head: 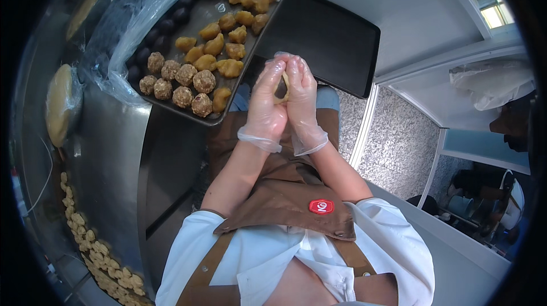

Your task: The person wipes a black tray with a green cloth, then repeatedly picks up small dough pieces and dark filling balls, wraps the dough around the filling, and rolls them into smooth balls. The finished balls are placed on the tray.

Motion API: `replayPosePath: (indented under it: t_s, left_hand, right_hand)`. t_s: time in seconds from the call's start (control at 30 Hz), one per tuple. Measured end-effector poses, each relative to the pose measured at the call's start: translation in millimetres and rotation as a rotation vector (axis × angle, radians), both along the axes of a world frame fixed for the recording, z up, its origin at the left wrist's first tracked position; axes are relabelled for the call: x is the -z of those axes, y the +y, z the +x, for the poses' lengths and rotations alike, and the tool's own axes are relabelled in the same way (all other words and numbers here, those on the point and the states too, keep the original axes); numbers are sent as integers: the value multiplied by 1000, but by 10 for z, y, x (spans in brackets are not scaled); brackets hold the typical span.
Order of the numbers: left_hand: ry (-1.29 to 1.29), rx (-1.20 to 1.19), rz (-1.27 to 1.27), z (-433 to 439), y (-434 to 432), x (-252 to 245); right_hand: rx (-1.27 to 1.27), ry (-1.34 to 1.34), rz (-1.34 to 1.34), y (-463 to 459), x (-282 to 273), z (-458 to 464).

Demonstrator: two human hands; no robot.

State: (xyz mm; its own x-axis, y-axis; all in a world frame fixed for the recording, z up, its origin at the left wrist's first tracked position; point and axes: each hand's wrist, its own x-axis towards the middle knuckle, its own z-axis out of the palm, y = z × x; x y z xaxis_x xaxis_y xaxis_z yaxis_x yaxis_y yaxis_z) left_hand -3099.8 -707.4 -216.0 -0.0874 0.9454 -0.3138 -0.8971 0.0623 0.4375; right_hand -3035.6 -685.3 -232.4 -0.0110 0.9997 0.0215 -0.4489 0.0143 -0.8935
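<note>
In clear plastic gloves, my left hand [266, 96] and my right hand [302, 92] are cupped together in front of my apron, fingertips meeting. Between the palms they hold a piece of pale dough [280, 100]. A dark centre shows inside its rim; whether that is filling or a gap I cannot tell. Left of the hands, a dark baking tray [194, 107] carries several yellow filling lumps [207, 62], several nutty brown balls [182, 96] and rows of dark balls [173, 22]. The left hand is the nearer one to this tray.
Beyond my hands lies a second black baking tray [327, 36]. Plastic film [124, 49] covers part of the filled tray's far side. On the metal worktop [109, 156] are a wrapped dough mass [60, 105] and many small dough pieces [100, 254]. A white-framed partition [365, 126] stands right.
</note>
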Motion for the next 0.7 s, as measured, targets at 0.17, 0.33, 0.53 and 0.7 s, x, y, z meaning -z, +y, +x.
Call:
replayPosePath:
  t_s: [0.17, 0.33, 0.53, 0.7]
  left_hand:
    - [174, -98, 49, 92, 22, -65]
    - [204, -128, -14, 146, 28, 64]
    - [95, -31, -57, 87, 25, 85]
    - [54, 94, -12, -6, -4, 155]
  right_hand:
    - [163, -474, 71, -15, -107, 33]
    - [281, -1037, 249, 6, -124, 125]
    - [225, -895, 277, 55, -60, 154]
    - [-39, -117, -78, 154, -65, 286]
